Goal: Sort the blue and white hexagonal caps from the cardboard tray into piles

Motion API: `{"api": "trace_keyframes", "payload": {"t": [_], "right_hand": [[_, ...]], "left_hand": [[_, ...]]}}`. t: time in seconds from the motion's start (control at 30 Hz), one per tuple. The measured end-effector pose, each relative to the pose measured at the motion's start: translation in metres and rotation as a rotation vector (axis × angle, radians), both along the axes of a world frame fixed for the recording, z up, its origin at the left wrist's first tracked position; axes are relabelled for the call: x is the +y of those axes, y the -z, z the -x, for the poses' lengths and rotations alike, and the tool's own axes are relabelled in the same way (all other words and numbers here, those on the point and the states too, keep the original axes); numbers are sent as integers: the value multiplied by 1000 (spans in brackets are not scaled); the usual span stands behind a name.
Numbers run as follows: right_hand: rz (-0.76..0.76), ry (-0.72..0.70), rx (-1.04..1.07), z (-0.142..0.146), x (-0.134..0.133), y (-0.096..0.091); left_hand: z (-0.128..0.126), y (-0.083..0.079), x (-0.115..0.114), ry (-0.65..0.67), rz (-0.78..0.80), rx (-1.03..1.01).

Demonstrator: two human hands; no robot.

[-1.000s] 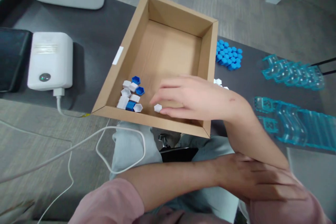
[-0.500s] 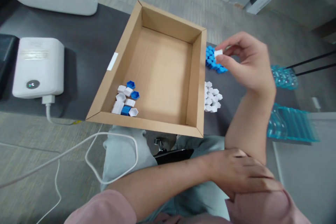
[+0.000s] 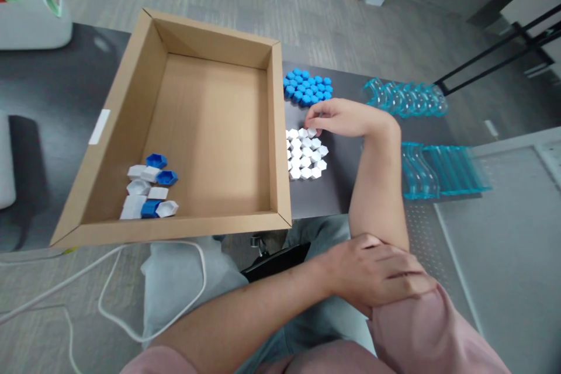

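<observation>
Two beats ago our right hand [image 3: 346, 120] fished a white cap [image 3: 311, 132] from the box [image 3: 276, 128]; now it presses that cap, pinched in its grip, onto the white cluster [image 3: 304, 155] on the worktop [image 3: 346, 181]. Our left hand [image 3: 377, 272] clasps the right elbow.

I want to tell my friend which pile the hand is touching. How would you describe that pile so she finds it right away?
Start at the big cardboard box on the dark table. Just past its right wall lie two flat patches of little six-sided caps. The right hand touches the white patch, nearer the person; the other patch, farther away, is blue.
</observation>
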State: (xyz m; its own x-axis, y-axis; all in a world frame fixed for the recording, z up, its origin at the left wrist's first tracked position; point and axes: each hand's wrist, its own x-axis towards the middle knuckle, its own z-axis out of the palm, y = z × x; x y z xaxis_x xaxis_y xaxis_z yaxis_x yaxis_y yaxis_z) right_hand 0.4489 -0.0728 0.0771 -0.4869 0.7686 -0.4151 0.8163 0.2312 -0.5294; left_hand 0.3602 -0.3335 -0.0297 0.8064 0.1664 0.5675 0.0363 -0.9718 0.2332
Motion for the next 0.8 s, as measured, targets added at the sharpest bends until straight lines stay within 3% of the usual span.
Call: {"api": "trace_keyframes", "payload": {"t": [0.17, 0.33, 0.53, 0.7, 0.8], "right_hand": [[27, -1, -15, -4, 2, 6], [-139, 37, -24, -6, 4, 6], [-349, 109, 238, 7, 1, 13], [-524, 118, 413, 49, -12, 6], [-476, -116, 325, 94, -33, -16]], "left_hand": [[2, -2, 0, 4, -11, 59], [3, -5, -1, -49, -73, 72], [8, -21, 6, -106, -172, 101], [23, -36, 11, -137, -282, 182], [30, -38, 7, -212, -310, 164]]}}
